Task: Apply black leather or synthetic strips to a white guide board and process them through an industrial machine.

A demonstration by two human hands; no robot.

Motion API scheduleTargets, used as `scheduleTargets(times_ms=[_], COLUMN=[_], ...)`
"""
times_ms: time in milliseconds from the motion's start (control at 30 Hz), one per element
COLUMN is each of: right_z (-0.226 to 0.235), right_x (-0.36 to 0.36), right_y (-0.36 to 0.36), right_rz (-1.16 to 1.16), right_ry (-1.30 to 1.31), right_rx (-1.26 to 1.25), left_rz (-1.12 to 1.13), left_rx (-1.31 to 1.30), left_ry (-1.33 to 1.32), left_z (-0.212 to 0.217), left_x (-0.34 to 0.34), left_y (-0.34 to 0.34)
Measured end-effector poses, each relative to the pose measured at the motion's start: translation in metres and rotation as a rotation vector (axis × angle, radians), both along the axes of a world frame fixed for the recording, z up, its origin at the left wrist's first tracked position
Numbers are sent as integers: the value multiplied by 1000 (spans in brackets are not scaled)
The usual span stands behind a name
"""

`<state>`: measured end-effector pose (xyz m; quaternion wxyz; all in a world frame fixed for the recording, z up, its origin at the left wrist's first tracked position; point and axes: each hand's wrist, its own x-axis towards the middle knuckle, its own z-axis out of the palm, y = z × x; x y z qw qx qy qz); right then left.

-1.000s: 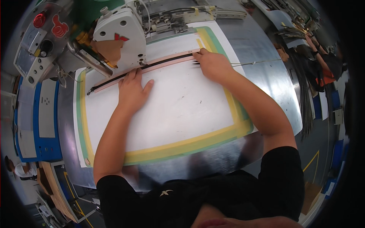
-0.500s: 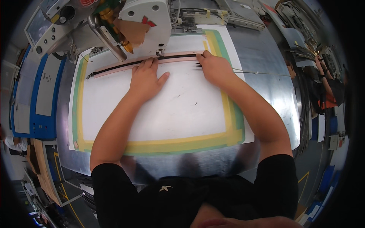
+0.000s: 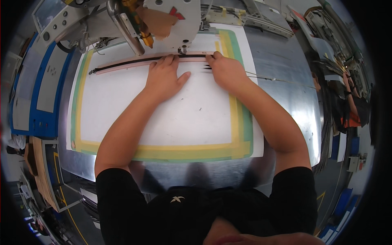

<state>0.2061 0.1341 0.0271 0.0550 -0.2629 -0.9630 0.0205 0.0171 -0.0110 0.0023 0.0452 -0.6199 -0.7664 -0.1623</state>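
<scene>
A long black zipper lies along a pale pink strip, its slider end at the left. My left hand rests palm-down, fingertips pressing the zipper near its middle and thumb spread out over the white sheet. At the right end, my right hand bears on the zipper with thumb and forefinger. Its other fingers curl around a small tool with two dark pointed tips, whose body is hidden in the hand. A thin knotted cord runs rightward from beside this hand.
A white sheet edged with yellow and green tape covers part of a shiny metal table. Just beyond the zipper hangs a white sewing machine head, with a metal tube left of it. Another person's arm shows far right.
My left hand has slid rightward along the zipper, closer to my right hand. The right hand keeps its place at the zipper's end. The whole view has shifted slightly.
</scene>
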Motion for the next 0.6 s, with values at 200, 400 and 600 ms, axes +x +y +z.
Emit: scheduleTargets(times_ms=[200, 400, 600], right_z=[-6, -18, -19], right_x=[-12, -12, -19], right_y=[-8, -7, -11], right_rz=[1, 65, 8], right_ry=[46, 168, 173], right_rx=[-12, 17, -54], left_rz=[19, 5, 1], left_rx=[20, -12, 12], left_ry=[31, 16, 31], left_z=[-5, 1, -3], left_x=[0, 5, 3], left_y=[0, 4, 4])
